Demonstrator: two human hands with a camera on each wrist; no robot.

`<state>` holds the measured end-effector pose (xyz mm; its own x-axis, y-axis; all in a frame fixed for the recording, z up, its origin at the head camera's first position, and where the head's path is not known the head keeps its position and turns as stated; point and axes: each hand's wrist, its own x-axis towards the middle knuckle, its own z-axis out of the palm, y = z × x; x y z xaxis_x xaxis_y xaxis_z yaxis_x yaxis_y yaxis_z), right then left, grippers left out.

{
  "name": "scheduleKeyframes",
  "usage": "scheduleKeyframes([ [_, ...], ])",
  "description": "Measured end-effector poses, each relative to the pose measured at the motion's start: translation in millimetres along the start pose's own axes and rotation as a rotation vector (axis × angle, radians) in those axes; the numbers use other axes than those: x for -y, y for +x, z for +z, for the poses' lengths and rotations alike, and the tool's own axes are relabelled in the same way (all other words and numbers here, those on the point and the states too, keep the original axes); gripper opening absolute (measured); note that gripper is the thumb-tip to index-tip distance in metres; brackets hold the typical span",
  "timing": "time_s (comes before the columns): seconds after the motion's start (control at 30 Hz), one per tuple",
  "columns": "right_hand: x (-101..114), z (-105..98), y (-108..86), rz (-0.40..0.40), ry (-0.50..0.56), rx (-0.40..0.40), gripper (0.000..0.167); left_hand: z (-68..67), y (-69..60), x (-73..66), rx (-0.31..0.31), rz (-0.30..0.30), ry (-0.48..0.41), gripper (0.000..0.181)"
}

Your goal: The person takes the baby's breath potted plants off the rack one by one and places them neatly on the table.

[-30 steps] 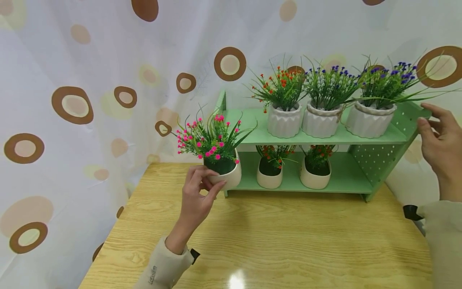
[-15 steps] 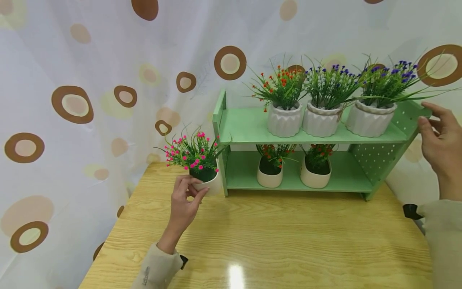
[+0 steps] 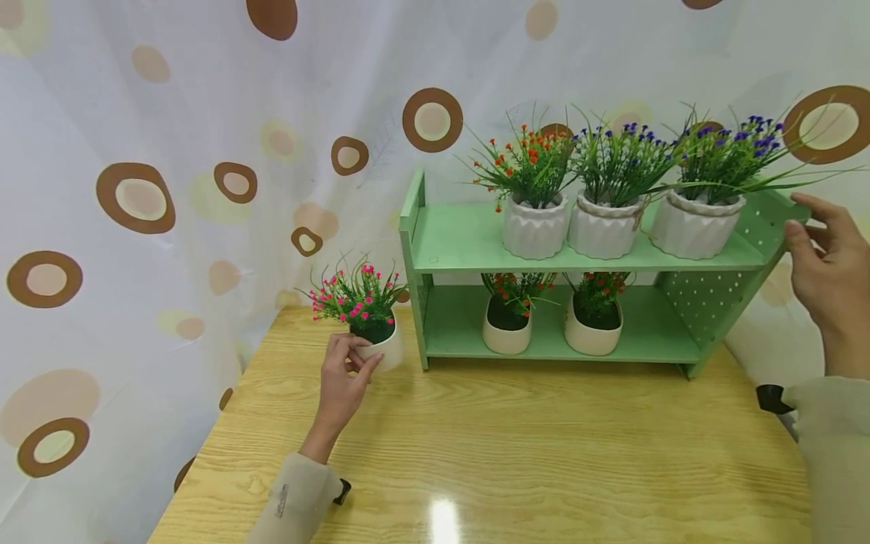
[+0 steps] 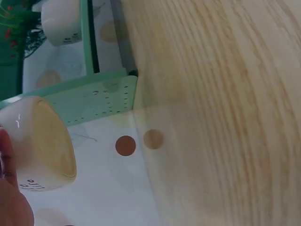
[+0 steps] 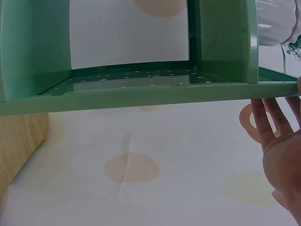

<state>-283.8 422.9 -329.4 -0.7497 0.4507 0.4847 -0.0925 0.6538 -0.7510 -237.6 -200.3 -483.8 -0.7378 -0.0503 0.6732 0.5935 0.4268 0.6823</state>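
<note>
The pale, pink-flowered pot [image 3: 387,346] has moved left, held above the desk [image 3: 544,438] toward its far-left corner, pinched by the left hand [image 3: 343,378]; the right hand [image 3: 828,264] grips the green shelf [image 3: 462,227], bearing three ribbed pots [image 3: 601,227], two smooth pots [image 3: 593,339].

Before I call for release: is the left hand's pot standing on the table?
No: the left wrist view shows the pot held off the table, underside exposed.

The head view looks forward and down at the shelf [image 3: 462,236] both wrist views show closer.
</note>
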Motion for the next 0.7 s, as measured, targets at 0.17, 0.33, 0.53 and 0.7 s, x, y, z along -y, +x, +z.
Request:
scheduleKeyframes([
  [0.17,-0.5,0.0,0.3,0.012,0.006,0.006,0.045,5.4,0.4,10.8,-0.001,-0.058,-0.003,0.021],
  [0.33,-0.5,-0.5,2.2,0.034,0.029,0.018,0.045,12.3,1.6,10.0,-0.005,-0.107,0.016,0.023],
  [0.53,-0.5,0.7,1.8,0.003,0.044,0.017,0.045,12.1,2.1,-4.8,0.010,-0.134,-0.003,0.022],
  [0.7,-0.2,1.8,-0.1,-0.009,0.007,-0.002,0.045,11.2,3.5,-9.2,0.035,-0.144,-0.015,0.022],
])
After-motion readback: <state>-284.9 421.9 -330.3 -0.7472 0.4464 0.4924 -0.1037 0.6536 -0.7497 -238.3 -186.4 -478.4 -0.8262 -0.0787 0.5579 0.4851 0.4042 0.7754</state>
